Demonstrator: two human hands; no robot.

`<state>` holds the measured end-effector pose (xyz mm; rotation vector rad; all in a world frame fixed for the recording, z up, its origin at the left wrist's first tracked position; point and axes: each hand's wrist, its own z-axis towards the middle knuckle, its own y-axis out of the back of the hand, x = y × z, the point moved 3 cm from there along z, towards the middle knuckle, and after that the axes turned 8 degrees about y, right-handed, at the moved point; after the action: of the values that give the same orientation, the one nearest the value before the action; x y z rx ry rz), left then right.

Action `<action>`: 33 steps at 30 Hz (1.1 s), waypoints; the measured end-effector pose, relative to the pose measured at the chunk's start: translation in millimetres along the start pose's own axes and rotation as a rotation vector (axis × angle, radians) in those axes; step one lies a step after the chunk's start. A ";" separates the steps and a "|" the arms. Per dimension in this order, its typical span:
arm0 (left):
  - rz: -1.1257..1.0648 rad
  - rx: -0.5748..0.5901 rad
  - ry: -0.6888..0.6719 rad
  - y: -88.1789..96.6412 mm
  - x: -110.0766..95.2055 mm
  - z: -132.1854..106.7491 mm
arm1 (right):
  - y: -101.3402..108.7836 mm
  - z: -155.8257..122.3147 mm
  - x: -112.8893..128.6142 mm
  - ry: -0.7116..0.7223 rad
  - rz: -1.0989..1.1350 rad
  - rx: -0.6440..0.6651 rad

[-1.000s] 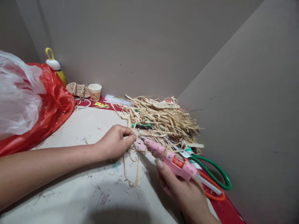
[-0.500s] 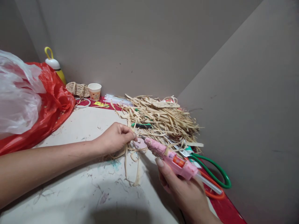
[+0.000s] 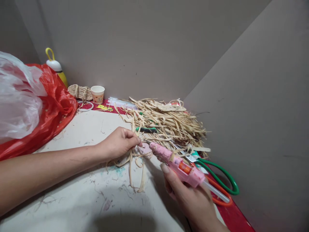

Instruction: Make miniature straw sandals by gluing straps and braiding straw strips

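Note:
My right hand (image 3: 193, 201) is wrapped round the body of a pink hot glue gun (image 3: 177, 164), with a clear glue stick (image 3: 218, 190) poking out of its back end. The gun's nozzle points to the upper left, close to the fingertips of my left hand (image 3: 124, 141). Those fingers are pinched together, and what sits between them is too small to make out. Just beside the fingertips lies a pale pink piece (image 3: 146, 149) on the board. Loose dry straw strips (image 3: 142, 180) lie around and below the left hand.
Behind the hands lies a heap of dry straw (image 3: 169, 119), with large green-handled scissors (image 3: 225, 175) and an orange handle (image 3: 222, 202) at right. Further back are a paper cup (image 3: 98, 95), a woven straw piece (image 3: 80, 92), glue sticks (image 3: 122, 103), a bottle (image 3: 55, 66) and plastic bags (image 3: 58, 106).
Almost nothing differs. Both hands and the glue gun keep nearly the same place and grip.

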<state>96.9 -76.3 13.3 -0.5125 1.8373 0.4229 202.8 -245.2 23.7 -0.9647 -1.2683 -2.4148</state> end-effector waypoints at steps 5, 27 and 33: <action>0.052 -0.010 -0.023 -2.0 -1.3 -2.5 | -1.4 1.9 2.1 0.045 0.006 0.034; 0.229 -0.030 -0.146 0.1 2.1 -2.7 | -4.9 -0.3 -0.9 0.030 0.054 0.001; 0.317 -0.042 -0.195 -0.3 1.8 -3.9 | -9.6 -1.9 -2.6 0.049 0.095 0.004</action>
<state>93.4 -78.9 12.8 -0.1985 1.7256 0.7017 199.2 -241.3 15.1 -0.9377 -1.1822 -2.3481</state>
